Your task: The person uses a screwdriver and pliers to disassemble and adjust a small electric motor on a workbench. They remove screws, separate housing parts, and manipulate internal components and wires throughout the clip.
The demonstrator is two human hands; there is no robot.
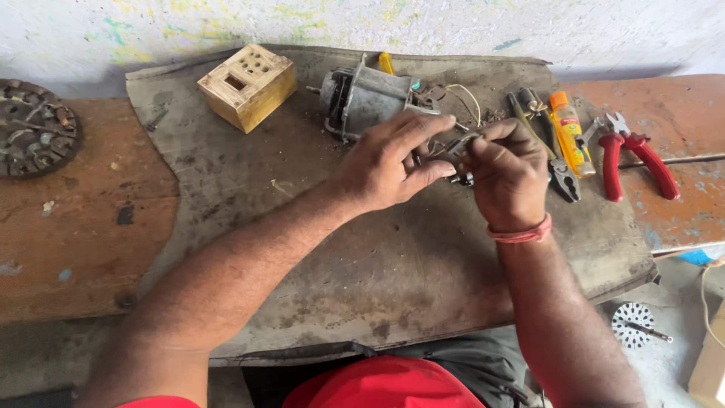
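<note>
- Both hands meet over the middle of the desk (pixel 75 249), toward its far edge. The left hand (pixel 389 162) and right hand (pixel 506 174) are pinched together on a small dark metal part (pixel 457 151); fingers are closed on it from both sides, and most of it is hidden, so can't tell exactly what it is.
- Right wrist has a reddish thread band (pixel 521 233).
- Just behind the hands sits a grey motor (pixel 362 98), lying on its side with a pale wire (pixel 468 97) looping off its right end.
- All of it rests on a grubby grey mat (pixel 362 279) spread over the desk.
- Right of the hands: dark pliers (pixel 555 162), an orange and yellow tube (pixel 570 132), then red-handled pliers (pixel 634 151) near the right edge.
- Far left of the mat there's a yellowish wooden box (pixel 248 85) with holes on top.
- At the desk's left edge, a round rusty metal grille (pixel 34 128).
- Down on the floor at right, a small white perforated disc (pixel 633 323).
</note>
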